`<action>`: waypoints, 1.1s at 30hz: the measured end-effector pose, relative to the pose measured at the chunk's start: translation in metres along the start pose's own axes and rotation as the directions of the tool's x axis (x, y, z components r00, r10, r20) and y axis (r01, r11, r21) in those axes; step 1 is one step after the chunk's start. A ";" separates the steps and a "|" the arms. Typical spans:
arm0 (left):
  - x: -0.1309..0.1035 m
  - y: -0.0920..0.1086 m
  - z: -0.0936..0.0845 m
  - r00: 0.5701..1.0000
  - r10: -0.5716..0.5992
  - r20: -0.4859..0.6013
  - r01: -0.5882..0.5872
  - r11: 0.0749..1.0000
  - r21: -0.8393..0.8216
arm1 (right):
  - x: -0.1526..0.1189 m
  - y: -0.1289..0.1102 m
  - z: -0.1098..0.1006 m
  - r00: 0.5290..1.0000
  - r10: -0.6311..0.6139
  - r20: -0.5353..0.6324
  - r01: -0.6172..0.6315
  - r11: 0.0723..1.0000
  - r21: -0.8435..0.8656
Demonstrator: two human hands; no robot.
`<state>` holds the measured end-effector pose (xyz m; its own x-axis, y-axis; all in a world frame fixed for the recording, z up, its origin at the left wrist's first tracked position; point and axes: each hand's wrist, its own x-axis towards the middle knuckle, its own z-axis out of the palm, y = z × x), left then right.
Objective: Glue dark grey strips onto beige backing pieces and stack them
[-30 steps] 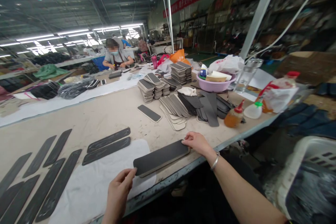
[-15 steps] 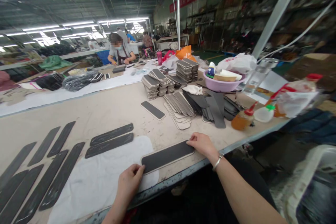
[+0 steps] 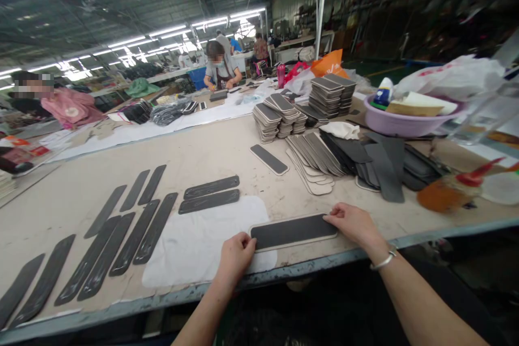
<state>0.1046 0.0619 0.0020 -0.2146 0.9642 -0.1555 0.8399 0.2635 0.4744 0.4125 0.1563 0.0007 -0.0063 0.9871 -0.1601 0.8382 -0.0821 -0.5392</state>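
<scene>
A long dark grey strip (image 3: 291,231) with rounded ends lies on a slightly larger, pale-edged backing piece near the table's front edge. My left hand (image 3: 235,254) pinches its left end between thumb and fingers. At the other end, my right hand (image 3: 354,221) has thumb and fingertips closed on the upper corner. Part of a white sheet (image 3: 211,227) shows under and left of the strip. Beyond it, two shiny-coated dark strips (image 3: 208,201) lie side by side. Several more coated strips (image 3: 103,257) are spread out to the left.
One pale-edged strip (image 3: 269,159) lies alone beside fanned pale pieces (image 3: 314,165). Behind are stacks of strips (image 3: 326,96). Loose dark pieces (image 3: 385,170), a purple basin (image 3: 411,120) and an amber bottle with a red nozzle (image 3: 440,194) occupy the right. A co-worker (image 3: 221,69) works at the far table.
My view has swung left, so the table's contents appear farther right and another person shows at the left. Both hands still grip the strip's ends, with little visible movement against the table.
</scene>
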 end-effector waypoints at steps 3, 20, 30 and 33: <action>0.001 0.000 0.000 1.000 -0.001 0.024 0.001 1.000 0.003 | 0.000 0.001 0.002 1.000 -0.006 -0.022 0.006 1.000 0.011; 0.013 0.007 -0.007 0.991 -0.008 0.136 -0.017 0.982 0.186 | -0.006 -0.005 0.000 0.999 -0.032 -0.038 0.034 0.998 0.052; 0.014 -0.001 -0.025 0.991 -0.014 0.136 -0.001 0.993 0.116 | -0.002 -0.001 0.001 0.998 -0.059 -0.017 0.059 0.998 0.005; 0.016 -0.004 -0.024 0.994 0.011 0.112 -0.024 0.994 0.111 | -0.001 0.000 0.002 0.998 -0.062 -0.009 0.062 0.998 -0.002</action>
<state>0.0858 0.0768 0.0179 -0.1478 0.9579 -0.2461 0.8950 0.2354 0.3788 0.4113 0.1548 0.0000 -0.0532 0.9915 -0.1187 0.8372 -0.0205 -0.5465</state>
